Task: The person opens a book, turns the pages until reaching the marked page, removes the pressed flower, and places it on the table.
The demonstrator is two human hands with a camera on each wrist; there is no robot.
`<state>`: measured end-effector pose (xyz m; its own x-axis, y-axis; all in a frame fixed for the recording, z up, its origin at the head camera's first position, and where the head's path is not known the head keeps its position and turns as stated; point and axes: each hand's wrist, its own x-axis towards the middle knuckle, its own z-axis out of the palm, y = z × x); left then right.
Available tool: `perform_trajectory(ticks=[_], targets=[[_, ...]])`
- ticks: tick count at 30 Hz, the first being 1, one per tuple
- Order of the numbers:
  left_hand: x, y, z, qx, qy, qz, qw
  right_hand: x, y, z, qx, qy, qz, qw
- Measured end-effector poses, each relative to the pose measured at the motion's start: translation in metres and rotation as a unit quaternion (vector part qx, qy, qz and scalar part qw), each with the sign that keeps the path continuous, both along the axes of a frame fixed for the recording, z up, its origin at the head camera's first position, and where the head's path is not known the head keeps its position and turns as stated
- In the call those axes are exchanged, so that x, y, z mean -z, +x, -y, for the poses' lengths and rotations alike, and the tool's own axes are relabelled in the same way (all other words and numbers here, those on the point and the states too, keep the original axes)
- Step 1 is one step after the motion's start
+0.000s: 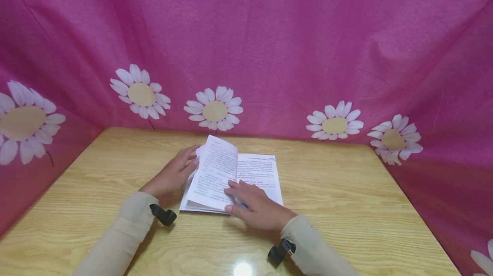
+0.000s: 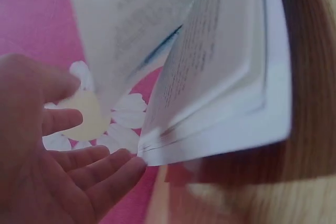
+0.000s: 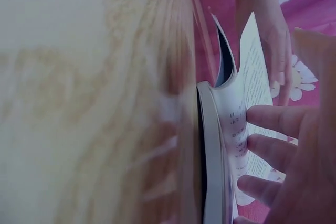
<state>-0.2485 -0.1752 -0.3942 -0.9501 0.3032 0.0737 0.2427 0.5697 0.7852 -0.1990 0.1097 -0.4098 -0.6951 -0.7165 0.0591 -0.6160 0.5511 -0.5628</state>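
An open book [image 1: 258,169] with printed pages lies on the table. One leaf [image 1: 215,173] on its left side stands partly lifted and curves over the pages below. My left hand [image 1: 177,172] is at the book's left edge; in the left wrist view, its fingertips touch a lower corner of the pages [image 2: 210,108], with the fingers loosely extended. My right hand [image 1: 256,205] lies over the lower middle of the book, near the spine. Its spread fingers [image 3: 273,153] touch the printed page in the right wrist view and grip nothing.
The wood-grain table [image 1: 346,207] extends on both sides of the book. A pink curtain [image 1: 269,53] with large white daisies hangs behind and at the sides. Small black cameras [image 1: 165,216] sit on both sleeved wrists.
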Motion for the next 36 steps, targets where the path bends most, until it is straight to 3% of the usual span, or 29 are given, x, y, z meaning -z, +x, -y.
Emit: perform_trajectory(ticks=[7, 15, 19, 25, 36], targets=[[-0.010, 0.006, -0.009, 0.035, -0.058, -0.028, 0.9973, 0.002, 0.002, 0.002, 0.006, 0.011, -0.007, 1.000], [-0.008, 0.013, -0.021, 0.116, -0.154, -0.074, 0.9785, 0.003, 0.002, 0.002, 0.004, 0.026, -0.017, 1.000], [-0.002, 0.017, -0.025, 0.138, -0.174, -0.059, 0.9733, 0.004, 0.002, 0.003, 0.001, 0.030, -0.013, 0.999], [0.004, 0.021, -0.029, 0.136, -0.188, -0.011, 0.9726, 0.002, 0.003, 0.004, 0.003, 0.034, -0.008, 0.999], [0.008, 0.022, -0.029, 0.156, -0.167, 0.017, 0.9733, 0.001, 0.001, 0.000, -0.007, 0.033, -0.019, 0.999]])
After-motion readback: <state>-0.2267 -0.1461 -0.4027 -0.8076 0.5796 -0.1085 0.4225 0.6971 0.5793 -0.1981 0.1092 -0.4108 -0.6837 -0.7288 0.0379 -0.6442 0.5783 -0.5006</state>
